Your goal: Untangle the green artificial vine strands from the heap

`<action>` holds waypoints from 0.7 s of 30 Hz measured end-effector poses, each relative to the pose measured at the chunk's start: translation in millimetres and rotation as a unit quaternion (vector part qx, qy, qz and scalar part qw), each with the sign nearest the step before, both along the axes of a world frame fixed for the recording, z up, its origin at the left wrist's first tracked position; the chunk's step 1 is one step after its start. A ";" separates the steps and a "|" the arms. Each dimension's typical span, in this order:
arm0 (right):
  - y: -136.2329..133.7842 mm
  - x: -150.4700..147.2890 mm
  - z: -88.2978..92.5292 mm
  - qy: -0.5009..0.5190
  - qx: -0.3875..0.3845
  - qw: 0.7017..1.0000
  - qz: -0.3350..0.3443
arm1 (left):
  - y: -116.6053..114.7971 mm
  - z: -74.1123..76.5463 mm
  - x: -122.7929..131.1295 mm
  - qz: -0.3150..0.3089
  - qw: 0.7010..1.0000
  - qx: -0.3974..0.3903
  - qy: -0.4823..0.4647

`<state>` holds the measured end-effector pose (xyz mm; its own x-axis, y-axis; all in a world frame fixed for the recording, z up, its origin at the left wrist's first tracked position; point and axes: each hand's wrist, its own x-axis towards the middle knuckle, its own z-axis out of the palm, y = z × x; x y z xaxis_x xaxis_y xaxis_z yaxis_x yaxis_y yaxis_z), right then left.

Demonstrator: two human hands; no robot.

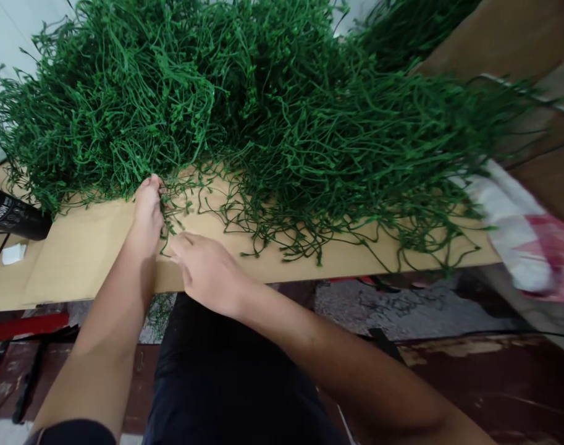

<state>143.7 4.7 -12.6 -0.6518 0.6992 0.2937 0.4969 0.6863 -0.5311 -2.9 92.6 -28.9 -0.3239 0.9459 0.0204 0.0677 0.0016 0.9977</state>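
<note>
A large heap of thin green artificial stems (282, 111) with small budded tips covers the back of a cardboard-topped surface (91, 247). At the heap's front edge is my left hand (148, 204), its fingers curled together; what they grip is hidden. Just right of and nearer than it, my right hand (210, 272) is closed in a pinch low over the cardboard. A thin green stem (164, 249) runs to its fingertips. Several loose stems (189, 191) lie on the cardboard between the hands and the heap.
A black bottle (15, 213) lies at the left edge, near a small white paper piece (13, 254). At the right are a white and red cloth (527, 235) and a brown cardboard box (504, 43). More stems hang over the front edge.
</note>
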 end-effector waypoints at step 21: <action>69.0 18.4 -5.0 0.010 0.021 0.984 -0.175 | -14.5 4.5 25.6 -0.143 0.974 -0.063 -0.167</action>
<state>162.1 73.7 -17.6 -0.3678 0.8669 0.3365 0.6962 0.4966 -0.5184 22.7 78.1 -24.4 -0.0166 0.9865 -0.1631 -0.2440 0.1542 0.9574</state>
